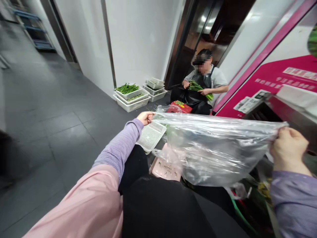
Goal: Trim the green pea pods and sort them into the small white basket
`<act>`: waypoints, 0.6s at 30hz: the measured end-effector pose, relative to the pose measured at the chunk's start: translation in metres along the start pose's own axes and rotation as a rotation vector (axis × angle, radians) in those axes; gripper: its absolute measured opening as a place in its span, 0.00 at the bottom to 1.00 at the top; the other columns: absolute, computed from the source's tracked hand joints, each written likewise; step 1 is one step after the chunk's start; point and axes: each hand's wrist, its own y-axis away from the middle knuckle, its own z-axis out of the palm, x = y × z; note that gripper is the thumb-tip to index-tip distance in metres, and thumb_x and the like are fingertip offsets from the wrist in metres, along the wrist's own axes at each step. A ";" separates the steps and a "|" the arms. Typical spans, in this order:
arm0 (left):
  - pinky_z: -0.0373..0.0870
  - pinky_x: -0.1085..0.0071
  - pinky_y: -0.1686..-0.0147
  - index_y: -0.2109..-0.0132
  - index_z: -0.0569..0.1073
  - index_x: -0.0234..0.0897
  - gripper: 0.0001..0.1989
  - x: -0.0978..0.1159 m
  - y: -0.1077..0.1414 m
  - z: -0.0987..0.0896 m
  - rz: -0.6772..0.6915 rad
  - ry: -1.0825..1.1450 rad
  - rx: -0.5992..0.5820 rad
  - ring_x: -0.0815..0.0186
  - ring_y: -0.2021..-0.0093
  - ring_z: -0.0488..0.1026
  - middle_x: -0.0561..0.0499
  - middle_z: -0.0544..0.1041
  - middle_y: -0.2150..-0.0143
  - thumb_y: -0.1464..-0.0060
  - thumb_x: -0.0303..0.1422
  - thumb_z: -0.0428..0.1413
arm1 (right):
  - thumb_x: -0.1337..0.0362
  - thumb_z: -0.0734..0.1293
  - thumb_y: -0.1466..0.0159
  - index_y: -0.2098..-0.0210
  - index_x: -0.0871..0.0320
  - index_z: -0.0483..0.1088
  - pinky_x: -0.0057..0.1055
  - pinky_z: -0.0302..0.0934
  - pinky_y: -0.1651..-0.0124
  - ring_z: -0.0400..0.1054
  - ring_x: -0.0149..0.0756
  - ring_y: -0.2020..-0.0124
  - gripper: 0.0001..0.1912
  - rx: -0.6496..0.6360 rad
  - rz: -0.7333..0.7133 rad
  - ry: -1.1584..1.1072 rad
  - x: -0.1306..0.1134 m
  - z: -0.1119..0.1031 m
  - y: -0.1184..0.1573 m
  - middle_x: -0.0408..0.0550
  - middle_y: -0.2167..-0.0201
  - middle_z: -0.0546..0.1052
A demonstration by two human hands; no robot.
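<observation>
A clear plastic bag (215,152) is stretched wide across the view, its top edge pulled nearly straight. My left hand (146,118) pinches its left corner with closed fingers. At the far right my right hand (289,143) grips the other corner. Below my left hand lies a white perforated basket (151,135), partly covered by that hand. A pink tray (164,170) with small green scraps on it is near my knees, partly seen through the bag's left side.
A seated person (206,76) in a dark apron holds green stalks (195,86) beyond the bag. Stacked white baskets (132,105) with green vegetables stand by the wall. A red box (179,106) lies before the person. A green rim (241,211) shows lower right.
</observation>
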 end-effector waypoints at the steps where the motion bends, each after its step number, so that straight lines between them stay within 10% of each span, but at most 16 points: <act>1: 0.43 0.83 0.89 0.69 0.67 0.29 0.04 0.015 0.006 -0.008 0.029 0.008 -0.014 0.80 0.89 0.47 0.62 0.49 0.86 0.50 0.21 0.48 | 0.65 0.64 0.47 0.73 0.65 0.69 0.28 0.52 0.74 0.54 0.24 0.81 0.07 -0.017 0.038 -0.086 0.008 0.008 0.005 0.39 0.81 0.63; 12: 0.43 0.82 0.88 0.69 0.66 0.28 0.05 0.141 0.117 -0.031 0.600 0.042 0.010 0.79 0.87 0.47 0.61 0.51 0.86 0.56 0.20 0.48 | 0.69 0.67 0.51 0.71 0.60 0.70 0.45 0.56 0.54 0.67 0.38 0.61 0.07 -0.500 0.172 -0.782 -0.032 0.067 0.041 0.51 0.64 0.73; 18: 0.47 0.81 0.87 0.67 0.65 0.31 0.08 0.123 0.231 -0.049 0.657 -0.124 0.015 0.78 0.87 0.47 0.59 0.52 0.86 0.49 0.23 0.42 | 0.56 0.68 0.52 0.73 0.54 0.72 0.51 0.51 0.46 0.66 0.48 0.54 0.10 -0.612 0.129 -0.507 -0.033 0.029 0.083 0.53 0.60 0.74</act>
